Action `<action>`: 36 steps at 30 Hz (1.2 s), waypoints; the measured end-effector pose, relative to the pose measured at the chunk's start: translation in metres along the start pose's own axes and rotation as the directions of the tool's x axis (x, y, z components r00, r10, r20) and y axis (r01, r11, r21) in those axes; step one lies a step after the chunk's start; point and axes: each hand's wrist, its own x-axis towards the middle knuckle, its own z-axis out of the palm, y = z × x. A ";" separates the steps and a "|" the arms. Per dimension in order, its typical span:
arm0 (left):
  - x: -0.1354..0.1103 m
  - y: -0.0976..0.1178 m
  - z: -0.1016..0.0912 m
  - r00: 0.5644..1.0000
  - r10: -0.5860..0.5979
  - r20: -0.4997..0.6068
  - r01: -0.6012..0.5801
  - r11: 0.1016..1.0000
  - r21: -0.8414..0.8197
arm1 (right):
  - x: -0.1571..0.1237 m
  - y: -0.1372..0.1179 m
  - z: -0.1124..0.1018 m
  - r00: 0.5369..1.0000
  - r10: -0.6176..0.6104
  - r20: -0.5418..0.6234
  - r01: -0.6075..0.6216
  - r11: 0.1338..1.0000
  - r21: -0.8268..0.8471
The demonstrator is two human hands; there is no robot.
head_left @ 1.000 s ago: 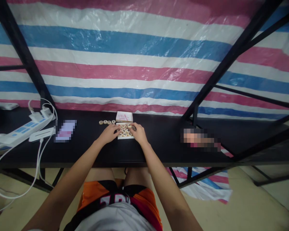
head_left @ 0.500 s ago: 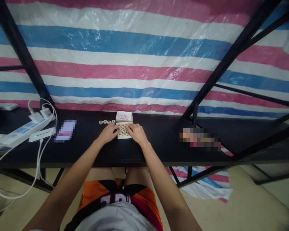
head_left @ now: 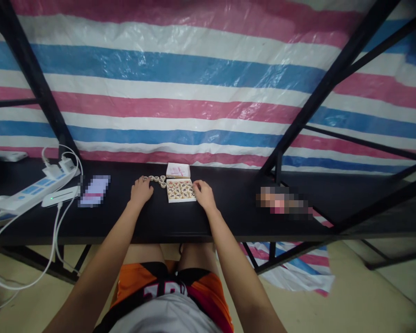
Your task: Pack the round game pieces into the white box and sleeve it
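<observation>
A small white box (head_left: 170, 199) of round wooden game pieces (head_left: 180, 189) lies on the black table (head_left: 229, 208) in front of me. Its lid (head_left: 178, 170) lies just behind it. A short row of loose pieces (head_left: 158, 179) sits left of the box. My left hand (head_left: 141, 191) lies on the table left of the box, its fingers spread and their tips at the far end of the loose row. My right hand (head_left: 203, 194) is curled against the box's right edge, fingertips touching its rim.
A white power strip (head_left: 27, 193) with plugs and cables lies at the table's left end, with a white device (head_left: 58, 196) and a blurred flat item (head_left: 94, 190) beside it. Another blurred item (head_left: 282, 203) lies to the right. Black frame bars (head_left: 298, 125) rise behind, before a striped tarp.
Both hands have left the top of the box. My left hand moved left to the loose pieces and my right hand slid to the box's right edge, so the pieces inside show.
</observation>
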 end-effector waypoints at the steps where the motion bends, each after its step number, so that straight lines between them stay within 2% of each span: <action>1: 0.001 0.000 0.000 1.000 -0.002 0.002 0.002 1.000 -0.004 | 0.000 0.000 0.000 1.000 0.007 0.008 -0.007 1.000 0.000; 6: 0.004 0.000 -0.005 1.000 -0.001 0.022 0.001 1.000 -0.005 | 0.000 0.000 0.001 0.997 0.042 0.057 -0.044 0.999 0.026; 11: -0.004 0.002 -0.009 0.997 -0.040 -0.072 0.047 0.994 0.104 | -0.001 -0.002 -0.001 0.989 0.089 0.115 -0.093 0.995 0.025; 14: -0.007 0.003 -0.009 0.998 -0.029 -0.057 0.033 0.997 0.075 | -0.001 -0.004 -0.003 0.983 0.120 0.140 -0.122 0.993 0.007; 17: -0.002 0.013 -0.012 0.993 0.107 -0.048 -0.112 0.987 -0.119 | -0.001 -0.007 -0.004 0.975 0.152 0.162 -0.153 0.988 -0.011; 19: 0.006 0.025 -0.015 0.969 0.233 -0.080 -0.247 0.925 -0.289 | -0.001 -0.008 -0.005 0.971 0.163 0.174 -0.162 0.987 -0.019; 21: 0.015 0.040 -0.015 0.948 0.309 -0.069 -0.310 0.861 -0.403 | -0.001 -0.010 -0.007 0.969 0.165 0.181 -0.164 0.986 -0.023; 25: 0.027 0.060 -0.006 0.899 0.437 0.043 -0.379 0.822 -0.424 | -0.001 -0.014 -0.009 0.966 0.181 0.183 -0.178 0.984 -0.033; 28: 0.026 0.062 0.003 0.835 0.550 0.033 -0.476 0.749 -0.461 | -0.001 -0.013 -0.008 0.965 0.186 0.183 -0.184 0.982 -0.027; 30: 0.024 0.058 0.007 0.815 0.579 0.004 -0.498 0.704 -0.507 | -0.001 -0.012 -0.007 0.965 0.188 0.182 -0.188 0.982 -0.020; 33: 0.027 0.045 0.009 0.826 0.562 -0.037 -0.495 0.692 -0.526 | -0.001 -0.010 -0.006 0.965 0.189 0.179 -0.189 0.982 -0.016; 36: 0.036 0.024 0.010 0.887 0.442 -0.133 -0.455 0.789 -0.413 | -0.001 -0.009 -0.006 0.967 0.179 0.182 -0.182 0.983 0.002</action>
